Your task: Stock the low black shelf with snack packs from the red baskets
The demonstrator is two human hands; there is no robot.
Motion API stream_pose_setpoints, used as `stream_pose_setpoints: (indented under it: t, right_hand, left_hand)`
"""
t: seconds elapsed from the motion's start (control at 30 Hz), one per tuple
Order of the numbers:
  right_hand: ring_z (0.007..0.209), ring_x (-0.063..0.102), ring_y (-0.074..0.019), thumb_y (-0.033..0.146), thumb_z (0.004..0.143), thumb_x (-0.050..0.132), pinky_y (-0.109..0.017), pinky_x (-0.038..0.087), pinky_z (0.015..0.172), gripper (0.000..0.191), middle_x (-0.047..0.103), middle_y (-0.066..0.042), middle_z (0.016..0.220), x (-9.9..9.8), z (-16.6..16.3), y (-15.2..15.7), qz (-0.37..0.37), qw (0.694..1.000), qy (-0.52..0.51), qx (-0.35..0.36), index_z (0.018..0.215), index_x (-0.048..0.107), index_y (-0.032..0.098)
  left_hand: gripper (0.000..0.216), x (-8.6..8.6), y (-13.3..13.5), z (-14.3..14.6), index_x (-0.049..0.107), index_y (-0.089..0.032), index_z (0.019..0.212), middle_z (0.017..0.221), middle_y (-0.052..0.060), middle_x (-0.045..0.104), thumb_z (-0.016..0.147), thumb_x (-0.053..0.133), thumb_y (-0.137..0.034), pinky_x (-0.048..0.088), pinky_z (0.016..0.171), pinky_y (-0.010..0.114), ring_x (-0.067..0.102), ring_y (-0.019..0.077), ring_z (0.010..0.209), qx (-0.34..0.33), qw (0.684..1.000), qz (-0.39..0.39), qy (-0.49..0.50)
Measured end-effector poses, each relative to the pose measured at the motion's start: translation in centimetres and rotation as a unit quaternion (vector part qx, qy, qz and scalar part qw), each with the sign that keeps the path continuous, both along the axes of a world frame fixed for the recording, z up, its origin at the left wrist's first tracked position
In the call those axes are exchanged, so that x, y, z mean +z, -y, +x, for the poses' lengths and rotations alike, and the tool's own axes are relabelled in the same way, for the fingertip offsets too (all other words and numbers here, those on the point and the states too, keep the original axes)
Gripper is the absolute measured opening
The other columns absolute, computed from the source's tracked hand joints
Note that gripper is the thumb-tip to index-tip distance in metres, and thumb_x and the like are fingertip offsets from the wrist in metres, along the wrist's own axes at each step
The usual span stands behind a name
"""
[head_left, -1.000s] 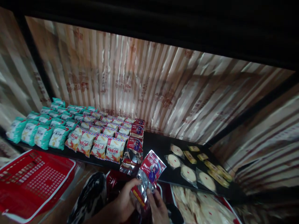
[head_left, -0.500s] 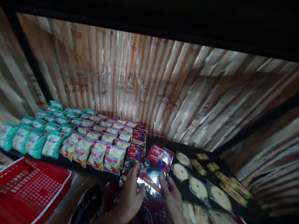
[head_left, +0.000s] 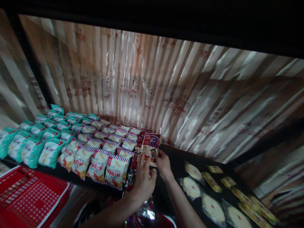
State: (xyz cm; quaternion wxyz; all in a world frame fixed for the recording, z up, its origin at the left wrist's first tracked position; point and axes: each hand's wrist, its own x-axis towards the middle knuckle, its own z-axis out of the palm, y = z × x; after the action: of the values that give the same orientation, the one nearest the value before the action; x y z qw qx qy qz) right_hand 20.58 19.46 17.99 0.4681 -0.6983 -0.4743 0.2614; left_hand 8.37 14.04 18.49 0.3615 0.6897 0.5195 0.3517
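Working red pkt (head_left: 152,141) at back of row (head_left: 139,144), L hand (head_left: 143,180) + R hand (head_left: 162,161) close tog.!
Having striped-edge bags (head_left: 116,171) tight on L, wrapped discs (head_left: 213,207) off R; leaning over blk shelf (head_left: 177,158), facing pleated sheeting (head_left: 133,79); laying L fingers flat on pkt's lower edge, touching corner w/ R, can't tell if gripping; reaching deeper than ½ sec ago.

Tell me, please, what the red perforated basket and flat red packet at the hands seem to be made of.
Red perforated basket: probably moulded plastic, smooth finish, from its neat, regular openings.
Flat red packet: likely thin printed film, from its straight edges; finish hard to judge.
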Motion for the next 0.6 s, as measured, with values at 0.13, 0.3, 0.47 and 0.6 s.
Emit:
stream_pose_setpoints:
  t: [0.13, 0.3, 0.47, 0.6]
  right_hand:
    - [0.067, 0.064, -0.0185, 0.041, 0.073, 0.047, -0.025, 0.046, 0.060, 0.028, 0.069, -0.005, 0.071, -0.4, -0.5, -3.1, -0.021, 0.996, 0.084, 0.014, 0.076, 0.063, 0.017]
    - [0.069, 0.065, -0.0181, 0.034, 0.074, 0.050, -0.024, 0.045, 0.061, 0.021, 0.070, -0.006, 0.074, -0.9, -0.6, -5.3, -0.052, 0.991, 0.122, 0.010, 0.074, 0.065, 0.019]
    - [0.066, 0.064, -0.0182, 0.032, 0.072, 0.052, -0.024, 0.043, 0.060, 0.020, 0.069, -0.007, 0.070, -0.6, 0.0, -6.2, -0.081, 0.984, 0.162, -0.001, 0.071, 0.066, 0.018]
    - [0.069, 0.064, -0.0196, 0.031, 0.071, 0.052, -0.025, 0.042, 0.061, 0.021, 0.070, -0.008, 0.072, -0.1, 0.4, -6.6, -0.085, 0.980, 0.180, -0.005, 0.074, 0.068, 0.017]
  left_hand:
    - [0.054, 0.4, -2.3, 0.7, 0.039, -0.011, 0.135, 0.149, 0.009, 0.024, 0.081, 0.040, -0.022, 0.013, 0.115, 0.038, 0.011, 0.0218, 0.139, 0.020, 0.999, -0.034, -0.001]
    - [0.053, -0.5, -4.9, 1.6, 0.043, -0.010, 0.132, 0.147, 0.011, 0.029, 0.080, 0.042, -0.021, 0.014, 0.114, 0.038, 0.016, 0.0237, 0.138, 0.055, 0.997, -0.046, -0.019]
    - [0.052, -1.3, -6.7, 2.2, 0.045, -0.007, 0.130, 0.143, 0.015, 0.035, 0.080, 0.042, -0.021, 0.018, 0.113, 0.040, 0.020, 0.0284, 0.137, 0.068, 0.994, -0.045, -0.077]
    - [0.047, -1.6, -7.9, 2.7, 0.050, -0.011, 0.125, 0.140, 0.015, 0.040, 0.081, 0.041, -0.024, 0.023, 0.110, 0.045, 0.024, 0.0296, 0.135, 0.080, 0.990, -0.028, -0.113]
